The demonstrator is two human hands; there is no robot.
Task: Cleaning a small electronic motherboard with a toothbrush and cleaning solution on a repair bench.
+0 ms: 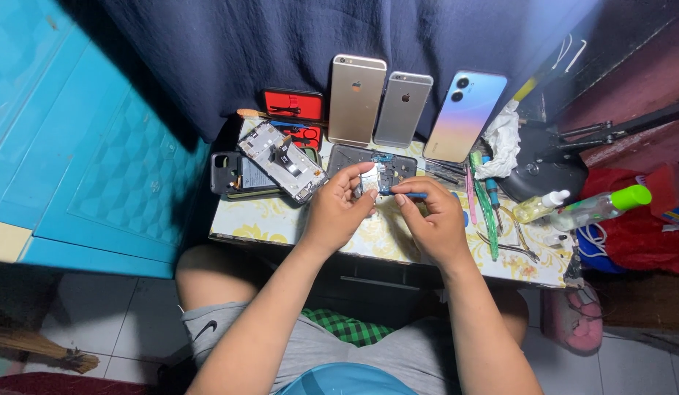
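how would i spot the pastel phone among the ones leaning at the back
Look at the dark blue cloth behind the small table. Three phones lean against it in a row; take the rightmost phone. Its back fades from blue to pink-orange, while the gold phone and silver phone are plain.

opened phone (372,167) hemmed by dismantled frame (282,161), tools (488,208)

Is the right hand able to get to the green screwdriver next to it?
Probably yes. The green screwdriver lies on the table just beside the right hand, with nothing lying over it. But that hand already holds a thin blue tool, so it might need to put that down first.
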